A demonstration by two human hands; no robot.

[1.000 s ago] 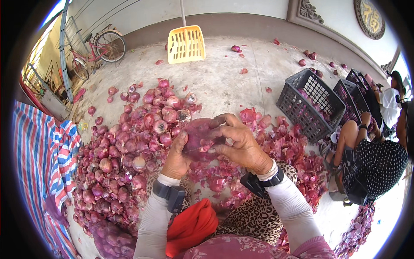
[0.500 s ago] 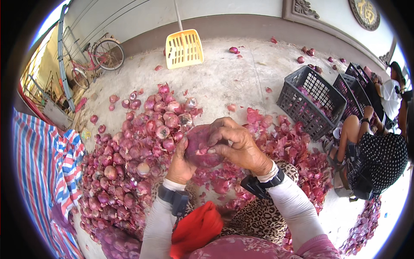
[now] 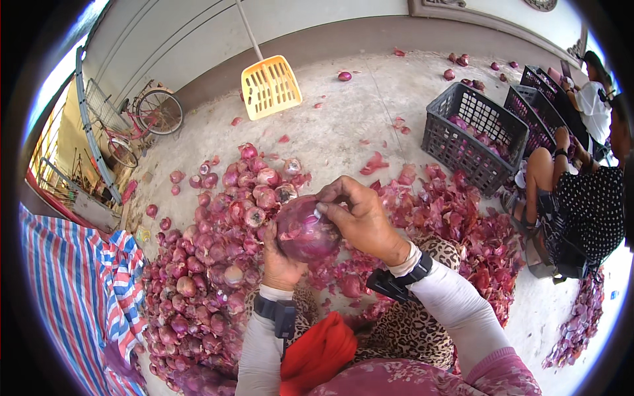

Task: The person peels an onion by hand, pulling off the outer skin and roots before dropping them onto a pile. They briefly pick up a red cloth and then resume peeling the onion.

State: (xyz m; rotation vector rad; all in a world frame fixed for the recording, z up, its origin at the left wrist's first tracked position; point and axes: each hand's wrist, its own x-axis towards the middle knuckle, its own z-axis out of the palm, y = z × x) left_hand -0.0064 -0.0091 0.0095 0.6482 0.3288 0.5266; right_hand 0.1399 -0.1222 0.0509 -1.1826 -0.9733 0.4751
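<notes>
Item one: a large red onion point(image 3: 305, 229), held up in front of me at the middle of the view, above the heap; my left hand point(image 3: 281, 261) cups it from below and from the left, fingers curled shut around its underside; my right hand point(image 3: 360, 221) lies over its right flank, fingers bunched together with the tips pinching at the skin near its top.

Item two: a heap of red onions point(image 3: 211, 264) spread over the concrete floor point(image 3: 343, 132) to my left and ahead; some bare and pale, some still in dark skin.

Item three: loose onion peels point(image 3: 456, 218), piled to my right and reaching toward the crates.

Item four: a dark plastic crate point(image 3: 472, 135) at upper right, onions inside; a second crate point(image 3: 531, 109) just beside it.

Item five: a yellow plastic shovel point(image 3: 269, 86) lying on the floor near the wall; a bicycle point(image 3: 142, 122) at far left; a striped tarpaulin point(image 3: 72, 290) at the left edge.

Item six: another person in a dotted garment point(image 3: 584, 211), seated at the right.
</notes>
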